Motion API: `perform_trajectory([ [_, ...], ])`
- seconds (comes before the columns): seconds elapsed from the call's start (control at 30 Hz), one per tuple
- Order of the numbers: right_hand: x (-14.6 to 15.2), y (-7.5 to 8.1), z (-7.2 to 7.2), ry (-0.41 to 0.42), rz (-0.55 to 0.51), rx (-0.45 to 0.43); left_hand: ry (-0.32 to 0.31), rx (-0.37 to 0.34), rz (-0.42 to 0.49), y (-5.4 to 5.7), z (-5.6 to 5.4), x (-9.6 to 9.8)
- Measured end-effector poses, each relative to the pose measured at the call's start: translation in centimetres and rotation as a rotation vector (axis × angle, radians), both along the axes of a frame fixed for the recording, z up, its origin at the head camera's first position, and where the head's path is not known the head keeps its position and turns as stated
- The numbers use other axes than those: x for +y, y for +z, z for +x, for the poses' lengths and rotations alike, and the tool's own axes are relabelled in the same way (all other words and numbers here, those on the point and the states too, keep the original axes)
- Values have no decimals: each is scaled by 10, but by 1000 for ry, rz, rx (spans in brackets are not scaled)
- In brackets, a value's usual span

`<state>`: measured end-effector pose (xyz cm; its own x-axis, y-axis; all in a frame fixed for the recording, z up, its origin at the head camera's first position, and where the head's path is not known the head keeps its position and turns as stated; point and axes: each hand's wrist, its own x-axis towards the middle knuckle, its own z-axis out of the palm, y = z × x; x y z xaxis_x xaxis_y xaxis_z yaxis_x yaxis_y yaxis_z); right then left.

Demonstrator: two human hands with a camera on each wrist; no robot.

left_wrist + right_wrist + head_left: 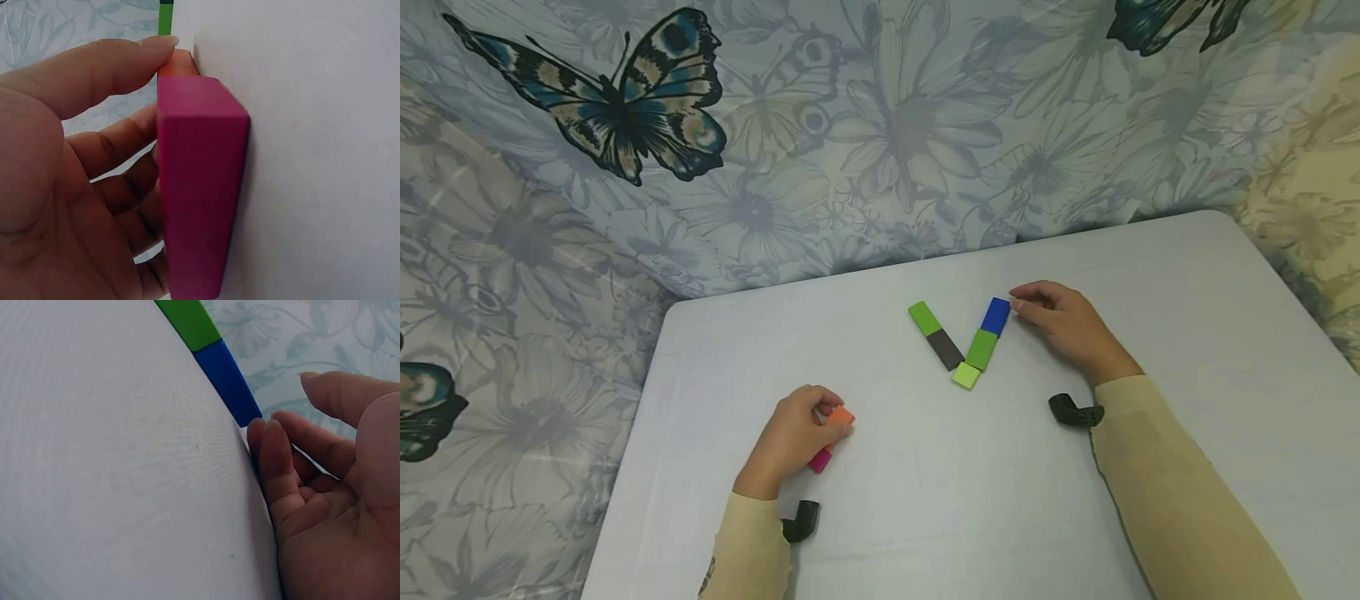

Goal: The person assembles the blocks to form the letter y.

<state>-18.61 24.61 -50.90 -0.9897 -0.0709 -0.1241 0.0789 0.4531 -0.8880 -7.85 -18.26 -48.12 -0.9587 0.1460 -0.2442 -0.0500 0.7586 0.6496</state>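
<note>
My left hand (793,433) pinches an orange block (841,415) between thumb and fingers, low over the white table. A magenta block (201,187) lies in line with the orange one at its near end, large in the left wrist view. My right hand (1067,325) is beside a blue block (996,316), its thumb apart and its fingertips (274,440) close to the block's end. Whether they touch it I cannot tell. The blue block meets a green block (981,349), with a lime block (966,376) below, forming one slanted row.
A dark grey block (945,349) and another green block (924,317) form a second slanted row, so the two rows make a V. The white table (925,500) ends at a wall (880,150) hung with butterfly-patterned cloth. Black wrist cameras (802,521) jut from both sleeves.
</note>
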Motion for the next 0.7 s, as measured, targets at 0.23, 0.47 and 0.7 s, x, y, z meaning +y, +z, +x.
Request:
perform_trajectory([
  [0.23, 0, 1, 0, -1, 1, 1, -17, 4, -132, 8, 4, 3],
  [0.47, -1, 3, 0, -6, -3, -14, -22, 70, -152, 11, 2, 6],
  [0.7, -1, 3, 0, -5, -8, -20, -27, 112, -95, 17, 0, 14],
])
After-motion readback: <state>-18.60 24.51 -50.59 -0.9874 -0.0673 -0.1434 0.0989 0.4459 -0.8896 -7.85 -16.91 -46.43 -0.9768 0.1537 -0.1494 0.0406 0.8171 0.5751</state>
